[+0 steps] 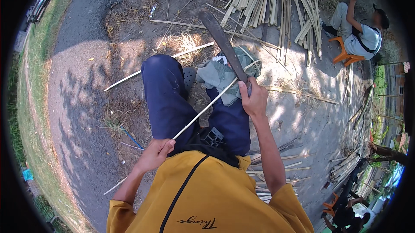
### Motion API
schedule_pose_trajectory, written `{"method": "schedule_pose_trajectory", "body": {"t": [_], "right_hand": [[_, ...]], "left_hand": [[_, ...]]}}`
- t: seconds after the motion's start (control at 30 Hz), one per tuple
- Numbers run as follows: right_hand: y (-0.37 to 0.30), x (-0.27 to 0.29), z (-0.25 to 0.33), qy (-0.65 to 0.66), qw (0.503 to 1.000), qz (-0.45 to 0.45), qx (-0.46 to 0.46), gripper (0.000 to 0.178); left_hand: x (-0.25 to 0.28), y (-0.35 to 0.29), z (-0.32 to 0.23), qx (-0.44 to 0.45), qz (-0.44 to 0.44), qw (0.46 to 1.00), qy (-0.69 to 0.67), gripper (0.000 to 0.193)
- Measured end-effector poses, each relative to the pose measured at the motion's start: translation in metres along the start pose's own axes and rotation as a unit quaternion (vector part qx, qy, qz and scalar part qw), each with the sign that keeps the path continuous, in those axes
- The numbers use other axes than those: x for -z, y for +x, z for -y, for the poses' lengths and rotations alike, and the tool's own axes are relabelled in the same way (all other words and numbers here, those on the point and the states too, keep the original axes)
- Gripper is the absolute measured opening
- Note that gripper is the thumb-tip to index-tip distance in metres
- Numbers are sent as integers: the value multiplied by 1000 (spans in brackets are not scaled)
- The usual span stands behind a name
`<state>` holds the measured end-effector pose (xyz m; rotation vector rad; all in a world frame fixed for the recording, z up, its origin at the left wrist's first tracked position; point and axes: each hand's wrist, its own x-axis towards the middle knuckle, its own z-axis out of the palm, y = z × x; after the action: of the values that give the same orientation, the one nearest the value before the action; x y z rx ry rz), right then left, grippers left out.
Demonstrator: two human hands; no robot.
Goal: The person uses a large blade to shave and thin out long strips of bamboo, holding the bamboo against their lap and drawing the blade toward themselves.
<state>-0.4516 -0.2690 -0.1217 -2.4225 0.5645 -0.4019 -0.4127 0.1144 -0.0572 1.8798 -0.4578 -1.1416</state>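
While left grip (pixel 154 155) holds one strip (pixel 205 108), right grip (pixel 255 98) holds one knife (pixel 222 40).

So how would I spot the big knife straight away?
Find the dark blue trousers in the middle of the view. Seen over the grey-green cloth on the right knee, the knife points away from the right grip. Unlike the slim pale strips around it, it is broad and dark.
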Motion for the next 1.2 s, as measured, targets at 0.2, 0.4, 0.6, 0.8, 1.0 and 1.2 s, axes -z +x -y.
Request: {"method": "schedule_pose_trajectory", "body": {"t": [0.2, 0.4, 0.6, 0.8, 1.0, 1.2], "right_hand": [[-7, 2, 11, -7, 1000, 10, 29, 48], [-6, -3, -2, -14, 999, -38, 14, 49], [-9, -6, 13, 10, 999, -15, 37, 48], [-4, -7, -6, 34, 999, -36, -9, 48], [-8, -5, 11, 2, 1000, -11, 5, 45], [-12, 2, 5, -26, 998, -13, 55, 43]], "left_hand": [[-25, 41, -41, -116, -151, 972, 135, 37], [-9, -11, -19, -46, -125, 969, 209, 33], [-22, 26, -38, -80, -185, 924, 324, 32], [-1, -13, -27, -50, -176, 895, 407, 30], [-17, 2, -25, -40, -186, 911, 366, 28], [-1, 6, -27, -51, -228, 892, 387, 28]]}}
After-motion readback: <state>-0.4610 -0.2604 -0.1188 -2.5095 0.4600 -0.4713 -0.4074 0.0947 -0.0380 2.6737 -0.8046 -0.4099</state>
